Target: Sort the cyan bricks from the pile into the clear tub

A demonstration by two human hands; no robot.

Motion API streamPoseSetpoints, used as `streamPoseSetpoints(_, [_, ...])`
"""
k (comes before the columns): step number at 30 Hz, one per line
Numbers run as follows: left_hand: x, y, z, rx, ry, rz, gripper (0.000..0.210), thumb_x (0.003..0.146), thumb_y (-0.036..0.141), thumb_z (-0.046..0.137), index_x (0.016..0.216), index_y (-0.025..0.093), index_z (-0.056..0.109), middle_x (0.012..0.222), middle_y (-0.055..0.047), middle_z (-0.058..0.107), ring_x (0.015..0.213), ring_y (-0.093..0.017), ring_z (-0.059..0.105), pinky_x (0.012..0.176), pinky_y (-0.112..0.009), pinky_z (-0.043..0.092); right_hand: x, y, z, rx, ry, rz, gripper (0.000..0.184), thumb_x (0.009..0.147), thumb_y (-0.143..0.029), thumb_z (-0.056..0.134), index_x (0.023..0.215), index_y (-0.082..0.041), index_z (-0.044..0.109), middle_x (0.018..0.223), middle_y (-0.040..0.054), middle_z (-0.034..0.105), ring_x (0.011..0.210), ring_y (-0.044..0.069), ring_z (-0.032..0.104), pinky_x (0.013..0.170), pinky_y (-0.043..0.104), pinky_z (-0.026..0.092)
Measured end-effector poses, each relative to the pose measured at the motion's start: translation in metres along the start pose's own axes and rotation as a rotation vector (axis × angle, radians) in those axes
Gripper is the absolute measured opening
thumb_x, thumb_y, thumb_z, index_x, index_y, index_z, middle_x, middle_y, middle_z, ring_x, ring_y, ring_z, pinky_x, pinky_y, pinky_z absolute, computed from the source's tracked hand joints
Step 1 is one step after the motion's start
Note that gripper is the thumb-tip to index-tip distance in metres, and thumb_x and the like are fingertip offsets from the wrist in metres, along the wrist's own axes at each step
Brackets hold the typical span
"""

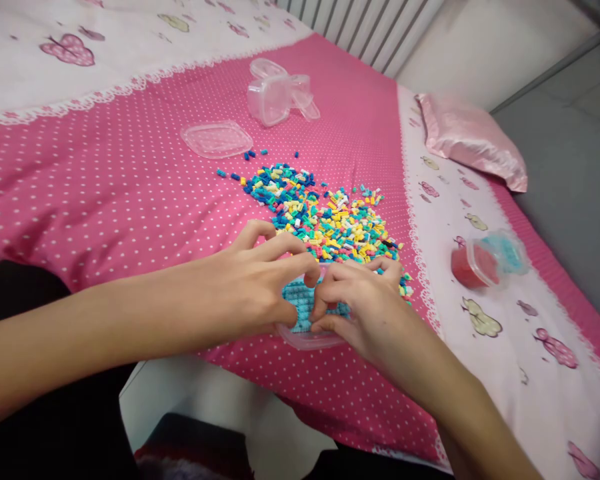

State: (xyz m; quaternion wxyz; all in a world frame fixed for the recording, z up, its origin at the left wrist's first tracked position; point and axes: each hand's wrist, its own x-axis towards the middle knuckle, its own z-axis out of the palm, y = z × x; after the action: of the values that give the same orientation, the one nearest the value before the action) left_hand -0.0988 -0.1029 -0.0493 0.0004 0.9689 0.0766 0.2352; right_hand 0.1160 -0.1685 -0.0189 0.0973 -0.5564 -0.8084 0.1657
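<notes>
A clear plastic container [313, 343] sits near the front edge of the bed, holding small turquoise bricks [300, 300] packed in rows. My left hand [260, 280] reaches over its left side, with the fingers bent and apart and the thumb down at the turquoise bricks. From the right, my right hand [357, 300] comes in with thumb and forefinger pinched together low over those bricks. Whatever is between these fingertips is too small or hidden to make out. Just beyond both hands spreads a pile of small multicoloured bricks [340, 223].
Past the pile lie a clear lid [217, 139] and several stacked empty containers [273, 97]. At the right are a container of red pieces [475, 263] and another of turquoise pieces [507, 252]. A pink pillow [473, 140] rests by the grey panel. The pink dotted bedspread [130, 180] lies underneath.
</notes>
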Motion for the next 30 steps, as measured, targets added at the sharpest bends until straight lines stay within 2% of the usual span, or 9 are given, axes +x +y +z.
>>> streamPoseSetpoints(6, [0.004,0.004,0.0,-0.004,0.0,-0.016,0.009,0.092,0.023,0.068,0.09,0.03,0.072,0.104,-0.003,0.064,0.104,-0.022,0.049,0.091,-0.041,0.028,0.002,-0.002,-0.001,0.016,-0.052,0.01,0.025,0.074,-0.012,0.085,0.064,-0.027,0.068,0.089,-0.0089,0.073,0.099,0.02,0.063,0.089,0.043,0.017])
streamPoseSetpoints(13, [0.003,0.004,0.0,-0.024,0.001,-0.012,0.009,0.094,0.026,0.066,0.093,0.031,0.072,0.102,-0.003,0.062,0.103,-0.022,0.047,0.09,-0.041,0.026,0.008,-0.003,-0.002,-0.013,-0.085,0.013,0.025,0.074,-0.01,0.084,0.062,-0.026,0.069,0.094,-0.0078,0.077,0.103,0.022,0.061,0.089,0.044,0.018])
streamPoseSetpoints(22, [0.005,0.006,-0.004,-0.03,-0.018,-0.025,0.012,0.094,0.023,0.066,0.086,0.029,0.072,0.098,-0.004,0.061,0.101,-0.022,0.046,0.09,-0.041,0.025,0.001,0.001,0.003,-0.1,0.031,-0.106,0.024,0.079,-0.016,0.082,0.064,-0.026,0.066,0.083,-0.0067,0.073,0.092,0.019,0.058,0.088,0.043,0.017])
streamPoseSetpoints(26, [0.006,0.006,-0.006,-0.029,-0.028,-0.027,0.01,0.091,0.022,0.069,0.084,0.028,0.073,0.098,-0.004,0.062,0.096,-0.02,0.046,0.088,-0.04,0.025,0.0,0.003,0.006,-0.121,0.07,-0.165,0.024,0.086,-0.018,0.075,0.065,-0.026,0.065,0.087,-0.0075,0.073,0.091,0.018,0.057,0.087,0.042,0.017])
streamPoseSetpoints(30, [0.006,0.006,-0.004,-0.027,-0.007,-0.026,0.009,0.089,0.024,0.071,0.081,0.027,0.072,0.097,-0.003,0.061,0.097,-0.021,0.046,0.088,-0.039,0.026,0.0,0.006,0.01,-0.126,0.071,-0.197,0.025,0.087,-0.015,0.071,0.066,-0.028,0.066,0.091,-0.0082,0.074,0.093,0.017,0.057,0.086,0.042,0.017])
